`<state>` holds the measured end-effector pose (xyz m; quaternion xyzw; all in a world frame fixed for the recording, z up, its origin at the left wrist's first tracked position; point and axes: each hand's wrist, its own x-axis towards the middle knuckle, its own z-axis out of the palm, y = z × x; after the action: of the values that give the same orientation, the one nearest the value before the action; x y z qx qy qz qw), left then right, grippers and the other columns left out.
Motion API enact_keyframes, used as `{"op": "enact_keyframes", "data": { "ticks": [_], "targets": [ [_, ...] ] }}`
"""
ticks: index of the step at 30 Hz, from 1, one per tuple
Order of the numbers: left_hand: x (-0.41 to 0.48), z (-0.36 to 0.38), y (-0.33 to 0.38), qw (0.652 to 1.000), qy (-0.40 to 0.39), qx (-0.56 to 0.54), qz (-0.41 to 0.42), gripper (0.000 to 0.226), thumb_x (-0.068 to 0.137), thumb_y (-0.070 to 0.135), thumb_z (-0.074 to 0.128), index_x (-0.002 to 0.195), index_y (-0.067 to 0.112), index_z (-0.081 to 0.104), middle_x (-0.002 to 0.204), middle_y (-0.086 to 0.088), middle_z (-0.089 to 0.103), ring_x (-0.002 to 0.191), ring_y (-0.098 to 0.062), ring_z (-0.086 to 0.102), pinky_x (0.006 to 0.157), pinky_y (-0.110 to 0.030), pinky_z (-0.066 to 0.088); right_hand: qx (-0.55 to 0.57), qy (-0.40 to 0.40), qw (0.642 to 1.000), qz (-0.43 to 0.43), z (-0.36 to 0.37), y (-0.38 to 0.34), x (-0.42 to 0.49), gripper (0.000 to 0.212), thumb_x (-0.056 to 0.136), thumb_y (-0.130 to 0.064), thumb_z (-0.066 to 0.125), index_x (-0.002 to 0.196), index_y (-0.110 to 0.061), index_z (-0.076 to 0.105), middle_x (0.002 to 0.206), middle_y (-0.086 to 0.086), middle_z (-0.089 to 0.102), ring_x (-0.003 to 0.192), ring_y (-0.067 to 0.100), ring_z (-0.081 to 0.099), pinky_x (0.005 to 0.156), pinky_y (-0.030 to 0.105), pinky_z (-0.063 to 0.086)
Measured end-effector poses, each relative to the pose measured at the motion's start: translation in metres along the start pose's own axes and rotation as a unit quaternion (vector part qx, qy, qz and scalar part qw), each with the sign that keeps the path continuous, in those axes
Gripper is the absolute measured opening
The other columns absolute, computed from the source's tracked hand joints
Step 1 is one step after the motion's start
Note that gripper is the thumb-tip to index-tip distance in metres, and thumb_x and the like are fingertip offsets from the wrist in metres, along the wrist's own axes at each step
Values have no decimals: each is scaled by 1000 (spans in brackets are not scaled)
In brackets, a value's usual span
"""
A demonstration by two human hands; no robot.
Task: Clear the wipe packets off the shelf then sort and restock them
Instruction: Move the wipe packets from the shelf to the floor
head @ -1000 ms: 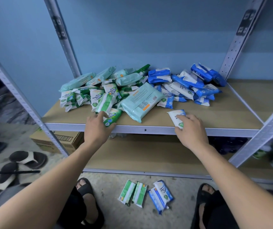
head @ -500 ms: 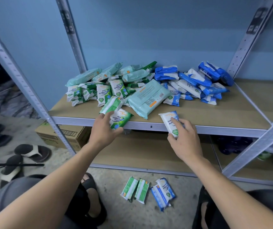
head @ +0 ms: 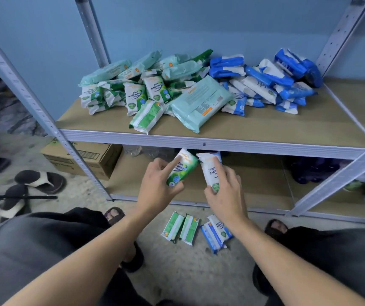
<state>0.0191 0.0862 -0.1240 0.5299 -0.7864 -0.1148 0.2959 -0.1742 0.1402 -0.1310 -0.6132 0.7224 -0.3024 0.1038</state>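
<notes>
Fingers (head: 165,168) L hand (head: 156,187) round green pkt (head: 183,167); R hand (head: 227,195) grips blue pkt (head: 210,171).

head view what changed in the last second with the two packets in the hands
The left hand took hold of a green pine packet and the right hand a blue-white packet at the front of the shelf, then both brought them down below its edge. The heap on the shelf and the four floor packets stayed put.

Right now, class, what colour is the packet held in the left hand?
The packet in the left hand is green and white; head view.
</notes>
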Motion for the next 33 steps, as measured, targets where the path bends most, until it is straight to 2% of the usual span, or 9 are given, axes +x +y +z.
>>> {"op": "enact_keyframes", "data": {
  "ticks": [4, 7, 16, 18, 21, 24, 28, 30, 33],
  "targets": [
    [-30, 37, -8, 995, -89, -9, -47, 67, 80, 31, 74, 144, 26, 54, 100, 4, 41, 93, -20, 44, 78, -36, 46, -21, -146, 988, 50, 30, 19, -19, 76, 93, -23, 58, 158, -34, 19, 129, 1, 46, 118, 25, 42, 91, 37, 44],
    [-44, 63, -24, 982, -154, -9, -108, 64, 84, 34, 70, 145, 27, 52, 105, 0, 45, 101, -23, 46, 89, -37, 46, -59, -226, 969, 76, 51, 37, -23, 76, 94, -25, 58, 158, -35, 18, 133, 3, 47, 123, 27, 40, 95, 40, 45],
    [-69, 138, -73, 918, -306, 24, -251, 62, 90, 42, 59, 149, 29, 42, 124, -10, 47, 116, -32, 48, 91, -38, 46, -125, -336, 920, 159, 125, 107, -28, 71, 89, -33, 61, 153, -27, 30, 135, 12, 52, 122, 36, 49, 94, 41, 50],
    [-73, 155, -82, 907, -323, 23, -270, 62, 91, 42, 58, 149, 27, 42, 125, -11, 47, 116, -33, 49, 91, -39, 47, -131, -358, 907, 176, 141, 122, -30, 72, 87, -28, 61, 153, -26, 32, 139, 15, 50, 122, 37, 50, 96, 39, 49],
    [-78, 180, -93, 892, -346, 26, -291, 63, 93, 42, 56, 151, 25, 39, 128, -12, 45, 118, -34, 47, 92, -41, 49, -147, -389, 888, 196, 162, 141, -31, 75, 87, -23, 61, 155, -23, 30, 146, 17, 45, 130, 36, 46, 103, 39, 45],
    [-84, 205, -103, 882, -357, 25, -308, 62, 97, 43, 52, 153, 26, 35, 134, -11, 43, 121, -33, 45, 93, -41, 49, -150, -407, 880, 194, 182, 153, -34, 75, 88, -26, 63, 155, -21, 30, 144, 19, 47, 129, 37, 49, 101, 38, 46],
    [-97, 231, -110, 873, -380, 5, -305, 52, 99, 41, 51, 149, 29, 43, 140, -9, 43, 123, -32, 48, 99, -38, 46, -138, -434, 873, 175, 199, 163, -44, 68, 92, -27, 63, 155, -20, 36, 150, 16, 42, 133, 35, 45, 104, 36, 40],
    [-105, 240, -111, 871, -404, 4, -278, 50, 98, 33, 54, 148, 29, 47, 143, -10, 41, 124, -33, 49, 102, -37, 44, -159, -483, 849, 143, 203, 168, -49, 67, 95, -25, 60, 156, -22, 33, 159, 14, 30, 140, 33, 38, 110, 33, 35],
    [-108, 244, -111, 869, -419, 9, -262, 56, 95, 25, 57, 149, 27, 45, 145, -11, 38, 126, -34, 46, 101, -37, 45, -222, -530, 812, 103, 204, 171, -54, 75, 95, -30, 55, 160, -28, 17, 164, 10, 16, 141, 36, 31, 110, 39, 38]
  ]
}}
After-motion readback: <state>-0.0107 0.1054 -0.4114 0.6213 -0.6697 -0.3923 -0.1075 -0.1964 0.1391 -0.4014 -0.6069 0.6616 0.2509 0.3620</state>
